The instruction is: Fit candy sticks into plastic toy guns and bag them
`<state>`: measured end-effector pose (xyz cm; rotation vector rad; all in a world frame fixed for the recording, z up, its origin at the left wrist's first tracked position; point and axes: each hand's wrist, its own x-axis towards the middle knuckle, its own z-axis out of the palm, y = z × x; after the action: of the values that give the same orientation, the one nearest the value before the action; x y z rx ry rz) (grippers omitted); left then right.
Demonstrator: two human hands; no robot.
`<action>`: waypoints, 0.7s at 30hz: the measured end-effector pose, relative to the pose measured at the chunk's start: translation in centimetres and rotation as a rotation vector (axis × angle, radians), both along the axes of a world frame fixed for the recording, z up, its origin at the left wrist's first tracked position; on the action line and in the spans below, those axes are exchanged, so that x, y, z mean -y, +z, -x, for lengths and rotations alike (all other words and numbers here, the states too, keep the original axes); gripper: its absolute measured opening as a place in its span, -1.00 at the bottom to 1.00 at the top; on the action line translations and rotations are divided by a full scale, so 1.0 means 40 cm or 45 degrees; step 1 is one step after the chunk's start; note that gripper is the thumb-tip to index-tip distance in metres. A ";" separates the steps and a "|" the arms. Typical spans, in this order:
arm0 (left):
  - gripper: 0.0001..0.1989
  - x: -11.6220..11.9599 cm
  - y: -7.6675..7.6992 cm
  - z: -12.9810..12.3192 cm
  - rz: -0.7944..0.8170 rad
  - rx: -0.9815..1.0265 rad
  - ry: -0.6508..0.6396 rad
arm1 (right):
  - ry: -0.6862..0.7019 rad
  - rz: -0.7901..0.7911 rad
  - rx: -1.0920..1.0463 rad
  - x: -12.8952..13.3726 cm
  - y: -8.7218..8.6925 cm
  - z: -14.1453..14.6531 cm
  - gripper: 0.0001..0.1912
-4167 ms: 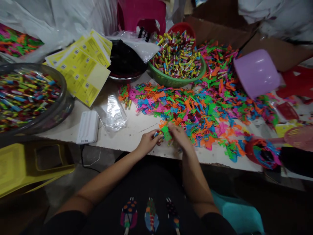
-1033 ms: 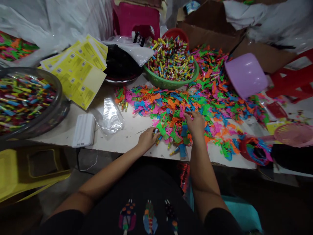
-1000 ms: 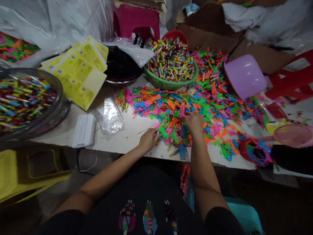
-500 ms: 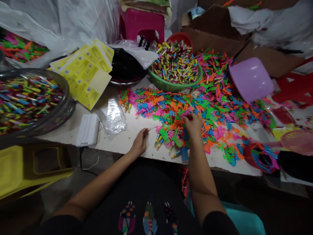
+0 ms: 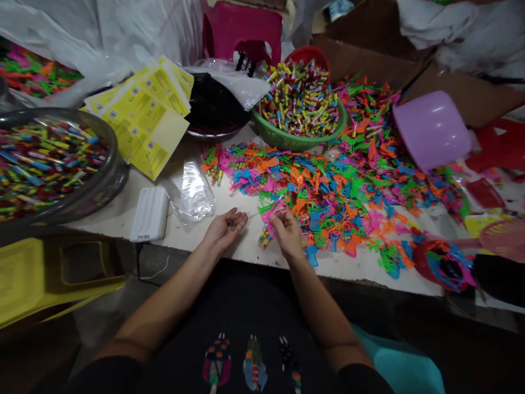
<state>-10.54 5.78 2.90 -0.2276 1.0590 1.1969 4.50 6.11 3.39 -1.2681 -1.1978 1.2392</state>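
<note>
My left hand (image 5: 227,229) is turned palm up above the table's front part, its fingers loosely curled round something small and dark that I cannot make out. To its right, my right hand (image 5: 288,234) pinches a pink plastic toy gun (image 5: 279,209) between thumb and fingers. Around and beyond that hand spreads a heap of toy guns (image 5: 328,186) in orange, green, blue and pink. A few small striped tubes (image 5: 264,236) lie beside the right hand, partly covered by the heap.
A green basin (image 5: 295,143) and a clear tub (image 5: 110,156) hold many coloured tubes. Yellow printed sheets (image 5: 143,128), a plastic bag (image 5: 192,189) and a white power bank (image 5: 148,213) lie left. A purple scoop (image 5: 432,131) and a red container (image 5: 424,262) are right.
My right hand has come left and nearer from the heap, bringing a pink toy gun. My left hand has shifted slightly left, turned palm up and loosened its pinch.
</note>
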 end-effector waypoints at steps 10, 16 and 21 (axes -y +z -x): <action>-0.71 0.042 0.008 -0.017 -0.276 -0.037 -0.356 | -0.118 -0.054 -0.102 0.013 -0.030 -0.008 -0.78; -0.62 0.055 -0.007 -0.017 -0.305 -0.086 -0.395 | -0.086 -0.048 -0.049 0.034 -0.029 0.005 -0.76; -0.61 0.069 -0.009 -0.028 -0.421 -0.247 -0.448 | -0.041 -0.113 0.041 0.045 -0.036 0.018 -0.77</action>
<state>-9.41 3.01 2.54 0.3261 0.9997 1.0658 3.78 4.32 1.95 -1.2414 -1.2374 1.1336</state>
